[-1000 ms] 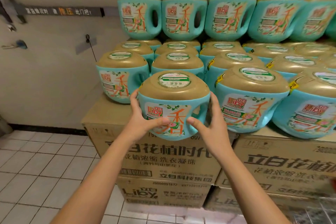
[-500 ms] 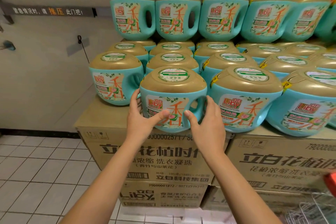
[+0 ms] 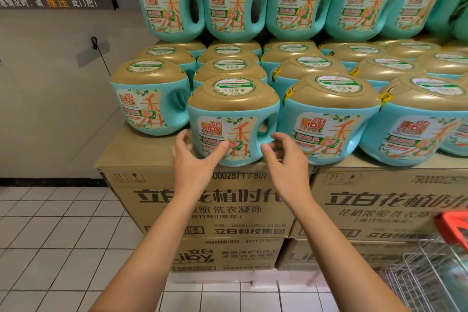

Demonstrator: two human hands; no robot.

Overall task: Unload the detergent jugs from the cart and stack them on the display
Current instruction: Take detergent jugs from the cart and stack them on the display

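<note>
Head view: a teal jug [image 3: 234, 121] stands upright on the cardboard cartons [image 3: 210, 200], just ahead of both hands, at the front edge of the display. The left hand [image 3: 195, 159] is open, fingers spread beside the jug's left flank, with the thumb lying on the front label. The right hand [image 3: 286, 159] is open too, fingers loosely curled just off the jug's lower right side, below the handle loop; whether any fingertip touches is hard to tell. Neither hand grips anything. Judging by this, the jug is set down and the hands are only squaring it so the label faces outward like its neighbours.

It sits between a jug to the left of the left hand [image 3: 149, 99] and a jug to the right of the right hand [image 3: 329, 119], filling the front row. Beyond the hands, more rows step back, with an upper tier [image 3: 235, 5] above.

The jugs are squat, rounded, smooth plastic with matte gold domed lids, each bearing a round sticker. The cartons are plain brown card with printed text. The wire cart [image 3: 430, 273] sits low to the right of the right hand, over white floor tiles [image 3: 50, 235].
</note>
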